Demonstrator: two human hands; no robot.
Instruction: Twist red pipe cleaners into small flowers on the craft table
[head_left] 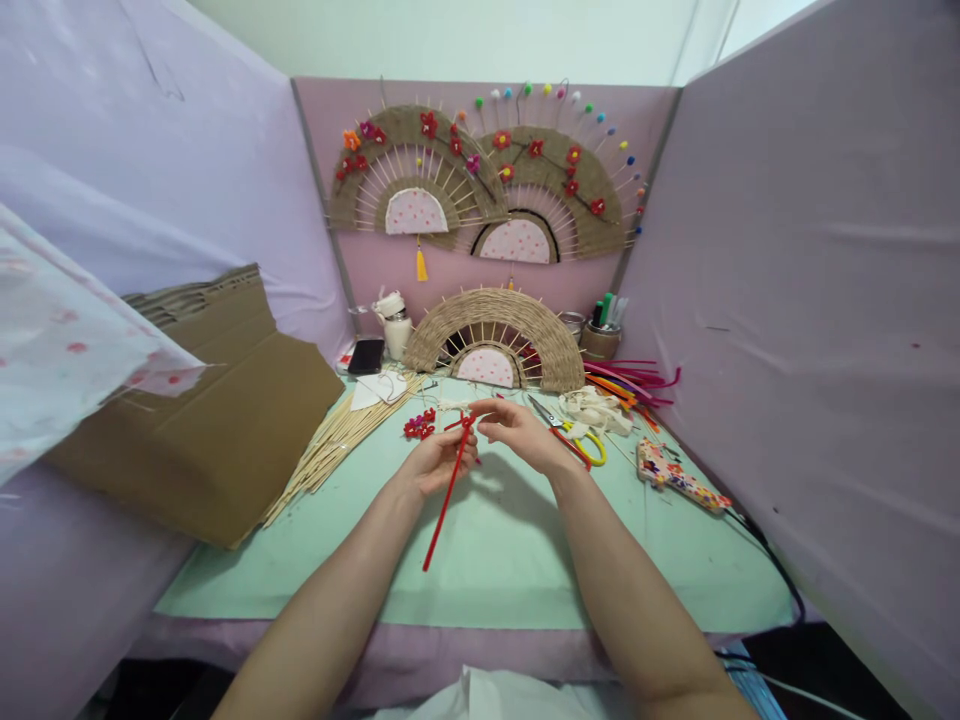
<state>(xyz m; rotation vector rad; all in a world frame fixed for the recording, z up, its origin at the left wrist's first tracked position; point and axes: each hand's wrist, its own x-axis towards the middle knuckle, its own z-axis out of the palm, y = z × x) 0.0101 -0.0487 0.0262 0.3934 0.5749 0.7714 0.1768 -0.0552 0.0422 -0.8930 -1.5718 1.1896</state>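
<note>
Leaning at far left: a big sheet of brown cardboard [202, 440], tilted, with a dotted white cloth [75, 340] hanging over its upper part
Sticks: loose bunch of thin pale sticks [341, 437] on the green worktop [510, 590], right beside the cardboard
Back-left corner: black phone [366, 356], then a white bottle [396, 328] standing upright next to it
Left wall fan [405, 128]: up on the pink panel, flowers along the band, yellow tassel [421, 264] dangling under it
Flower pile [420, 425]: little red and purple ones, just left of the hands
Left hand [441, 460]: fingers clamped on the red fuzzy stem [447, 508], held over the middle of the worktop, long tail slanting down toward the person
Standing fan [491, 303]: woven, right behind the hands
Right hand [517, 433]: fingers curled by the stem's bent top end, honestly can't tell if they're gripping it
Right wall fan [551, 172]: overlaps its neighbour, pom-poms on the spokes
Scissors [568, 434]: red and yellow handles, cream strips [596, 410] beside them
Far right: flowery glue gun [679, 476] lying on its side, black cord [772, 563] trailing off the edge
</note>
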